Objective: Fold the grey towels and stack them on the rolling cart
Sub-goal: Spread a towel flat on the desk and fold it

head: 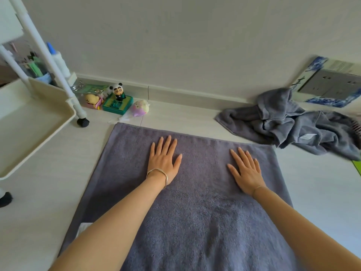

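A grey towel (195,212) lies spread flat on the pale floor in front of me, its far edge straight. My left hand (164,159) rests palm down on its upper left part, fingers apart, a bangle on the wrist. My right hand (246,169) lies flat on the upper right part, fingers also spread. Neither hand grips anything. A second grey towel (289,124) sits crumpled in a heap at the right, near the wall. The white rolling cart (39,122) stands at the left, and its lower tray holds nothing.
Small toys, among them a panda figure on a green box (118,100) and a pink plush (140,108), sit by the baseboard beside the cart's black wheel (83,122). A blue-and-white patterned board (332,83) leans at the right wall. A pink comb (356,128) pokes in at the right edge.
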Available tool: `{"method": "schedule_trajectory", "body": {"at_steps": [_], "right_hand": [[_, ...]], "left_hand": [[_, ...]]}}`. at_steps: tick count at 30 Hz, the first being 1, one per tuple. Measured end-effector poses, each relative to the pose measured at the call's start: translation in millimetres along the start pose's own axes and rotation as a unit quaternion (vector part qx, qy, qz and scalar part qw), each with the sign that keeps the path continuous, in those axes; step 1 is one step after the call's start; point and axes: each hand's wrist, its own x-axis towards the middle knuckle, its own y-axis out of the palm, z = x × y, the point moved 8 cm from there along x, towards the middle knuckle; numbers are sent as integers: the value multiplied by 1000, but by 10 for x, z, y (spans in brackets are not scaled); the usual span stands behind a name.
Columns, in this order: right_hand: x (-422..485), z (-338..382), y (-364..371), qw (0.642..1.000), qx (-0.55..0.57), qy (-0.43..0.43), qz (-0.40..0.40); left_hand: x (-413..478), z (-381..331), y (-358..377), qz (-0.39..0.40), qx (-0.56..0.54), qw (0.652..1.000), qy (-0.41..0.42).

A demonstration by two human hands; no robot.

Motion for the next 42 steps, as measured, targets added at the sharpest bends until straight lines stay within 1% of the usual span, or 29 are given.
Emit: {"method": "schedule_trajectory", "body": {"at_steps": [1, 4, 5, 7, 9, 11, 13, 14, 15, 17, 18, 19, 21, 24, 26, 28, 30, 32, 34, 37, 39, 40, 42], "right_hand": [[6, 107, -21, 1000, 0, -10, -12], [11, 514, 27, 996, -10, -83, -31], [-6, 553, 67, 996, -15, -86, -31], [-34, 391, 72, 997, -16, -58, -49], [-67, 27, 27, 998, -13, -13, -63], [-147, -386, -19, 997, -23, 49, -48], [-233, -557, -56, 995, -24, 91, -22], [-313, -538, -82, 995, -17, 96, -28], [-386, -411, -101, 995, -3, 84, -50], [-583, -4, -61, 996, 31, 33, -78], [-683, 204, 16, 996, 47, 7, -75], [-781, 358, 112, 996, 58, -12, -64], [-908, 446, 251, 997, 53, -25, -51], [-1031, 49, 232, 998, 16, 10, -62], [-1193, -373, 208, 996, 8, 61, -67], [-1396, -836, 137, 990, 27, 125, -64], [-1530, -1127, 65, 986, 24, 156, -52], [-1557, -1129, 15, 988, -11, 143, -54], [-1546, -875, -5, 992, -9, 105, -70], [-1572, -297, 91, 997, 23, 13, -70], [-1727, -110, 243, 998, 30, -30, -55], [-1812, -124, 305, 998, 30, -31, -49], [-1991, -374, 339, 998, 32, 6, -57]], "left_hand": [[5, 3, 1, -3, 0, 1000, -1], [19, 12, -11, -15, 1, 1000, -10], [21, 34, -10, -17, -1, 1000, -16], [28, 87, 3, -21, -1, 999, -30], [36, 116, 5, -17, 8, 999, -43], [33, 120, 2, -6, 20, 998, -62], [-33, 95, -33, -7, 9, 997, -82], [-121, -20, -47, -11, -9, 997, -73], [-244, -189, -48, -22, -31, 998, -49], [-604, -658, 38, -39, -45, 998, 26], [-768, -865, 115, -34, -40, 997, 59], [-885, -1004, 193, -25, -34, 996, 75], [-943, -1045, 283, -10, -17, 998, 62], [-914, -978, 299, -13, 10, 999, 47], [-924, -973, 346, 10, 11, 999, 45], [-932, -1003, 342, 11, 7, 999, 39], [-904, -1011, 329, 15, 22, 999, 31], [-910, -1016, 334, 33, 26, 999, 20], [-994, -1122, 337, 38, 19, 999, 33], [-1312, -1489, 337, 9, 23, 992, 121], [-1533, -1651, 447, 27, 27, 988, 150], [-1586, -1642, 487, 36, 30, 989, 142], [-1604, -1609, 487, 33, 23, 992, 122]]}}
